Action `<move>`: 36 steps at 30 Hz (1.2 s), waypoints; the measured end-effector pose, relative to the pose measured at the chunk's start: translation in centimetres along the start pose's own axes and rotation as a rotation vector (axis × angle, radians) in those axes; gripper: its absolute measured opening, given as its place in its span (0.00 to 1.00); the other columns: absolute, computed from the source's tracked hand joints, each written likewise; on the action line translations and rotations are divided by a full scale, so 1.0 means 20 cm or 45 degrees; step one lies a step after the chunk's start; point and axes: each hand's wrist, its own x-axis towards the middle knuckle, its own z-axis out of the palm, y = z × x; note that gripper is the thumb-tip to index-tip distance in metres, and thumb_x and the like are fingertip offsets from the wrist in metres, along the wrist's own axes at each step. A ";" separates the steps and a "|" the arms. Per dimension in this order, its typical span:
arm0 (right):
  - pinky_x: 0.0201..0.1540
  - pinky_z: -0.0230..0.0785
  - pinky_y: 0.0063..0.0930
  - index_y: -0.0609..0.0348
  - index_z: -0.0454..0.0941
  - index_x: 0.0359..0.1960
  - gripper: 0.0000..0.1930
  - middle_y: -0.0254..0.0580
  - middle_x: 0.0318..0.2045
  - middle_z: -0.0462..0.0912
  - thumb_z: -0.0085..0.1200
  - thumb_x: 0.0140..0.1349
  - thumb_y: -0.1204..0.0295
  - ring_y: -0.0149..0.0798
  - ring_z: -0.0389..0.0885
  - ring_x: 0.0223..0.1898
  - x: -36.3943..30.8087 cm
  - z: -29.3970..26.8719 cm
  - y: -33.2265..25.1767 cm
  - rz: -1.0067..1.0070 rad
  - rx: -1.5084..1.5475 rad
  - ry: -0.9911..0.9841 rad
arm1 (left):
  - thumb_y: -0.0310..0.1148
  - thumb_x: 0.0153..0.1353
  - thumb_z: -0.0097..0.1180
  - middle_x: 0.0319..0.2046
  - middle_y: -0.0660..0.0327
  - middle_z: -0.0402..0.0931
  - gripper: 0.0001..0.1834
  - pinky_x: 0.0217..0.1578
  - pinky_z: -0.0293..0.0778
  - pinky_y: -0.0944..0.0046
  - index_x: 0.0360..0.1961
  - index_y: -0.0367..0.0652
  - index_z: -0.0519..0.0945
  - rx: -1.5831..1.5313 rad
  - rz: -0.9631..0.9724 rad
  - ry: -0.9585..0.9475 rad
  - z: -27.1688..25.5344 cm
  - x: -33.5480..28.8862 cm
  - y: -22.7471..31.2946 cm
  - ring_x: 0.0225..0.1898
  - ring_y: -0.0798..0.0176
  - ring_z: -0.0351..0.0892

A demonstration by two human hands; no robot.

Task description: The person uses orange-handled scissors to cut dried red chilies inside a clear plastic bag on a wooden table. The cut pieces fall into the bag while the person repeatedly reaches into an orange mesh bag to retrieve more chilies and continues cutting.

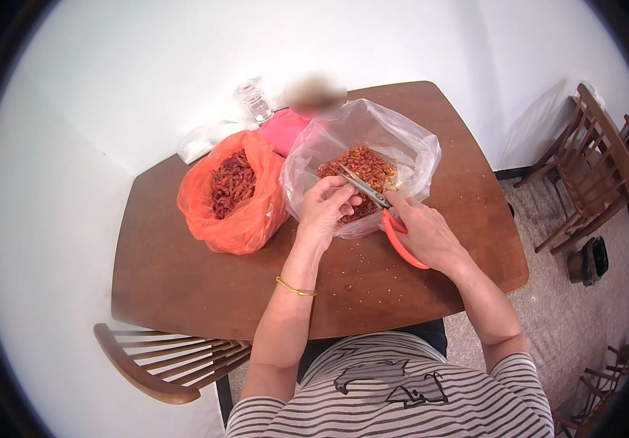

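Note:
My right hand (427,235) grips orange-handled scissors (381,210) whose blades point up-left over a clear plastic bag (402,146) holding cut dried red chili pieces (362,168). Over that bag's near edge, my left hand (325,208) pinches a dried chili at the blades; the chili itself is mostly hidden by the fingers. An orange plastic bag (238,219) full of whole dried red chilies (232,182) lies open just left of the clear bag.
The brown wooden table (183,277) has seeds scattered near its front. A glass jar (254,98), a pink item (285,130) and a white plastic wrap (201,139) lie at the back. Wooden chairs stand at the right (592,168) and lower left (161,361).

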 end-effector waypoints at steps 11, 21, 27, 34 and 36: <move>0.38 0.72 0.51 0.59 0.69 0.56 0.21 0.58 0.34 0.80 0.54 0.64 0.66 0.59 0.80 0.36 0.01 -0.04 -0.03 0.063 -0.048 -0.058 | 0.28 0.63 0.59 0.37 0.61 0.82 0.07 0.35 0.78 0.70 0.42 0.42 0.79 0.000 -0.023 0.103 0.01 -0.02 0.04 0.36 0.67 0.83; 0.41 0.72 0.48 0.58 0.66 0.59 0.23 0.58 0.38 0.78 0.53 0.65 0.67 0.60 0.80 0.39 -0.01 -0.02 -0.03 0.051 -0.050 0.006 | 0.29 0.64 0.58 0.37 0.61 0.82 0.07 0.33 0.76 0.70 0.42 0.41 0.78 0.003 0.023 0.075 0.05 -0.03 0.02 0.36 0.69 0.82; 0.42 0.73 0.50 0.62 0.66 0.60 0.24 0.61 0.38 0.78 0.54 0.64 0.66 0.63 0.80 0.39 0.00 -0.03 -0.03 0.067 -0.032 -0.038 | 0.28 0.63 0.59 0.36 0.62 0.82 0.08 0.32 0.75 0.72 0.42 0.41 0.79 -0.011 0.008 0.069 0.04 -0.02 0.00 0.34 0.69 0.81; 0.39 0.72 0.52 0.63 0.67 0.57 0.22 0.61 0.37 0.80 0.54 0.64 0.67 0.61 0.80 0.39 0.00 -0.02 -0.01 0.039 -0.019 -0.054 | 0.27 0.62 0.61 0.36 0.62 0.82 0.09 0.33 0.75 0.72 0.43 0.41 0.79 -0.017 -0.040 0.041 0.03 -0.02 0.01 0.35 0.70 0.81; 0.39 0.72 0.52 0.63 0.68 0.55 0.21 0.60 0.36 0.80 0.54 0.64 0.67 0.61 0.80 0.39 0.01 -0.03 -0.02 0.059 -0.014 -0.098 | 0.27 0.61 0.61 0.36 0.62 0.82 0.09 0.33 0.75 0.72 0.43 0.41 0.79 -0.004 -0.045 0.032 0.02 -0.02 0.01 0.35 0.70 0.81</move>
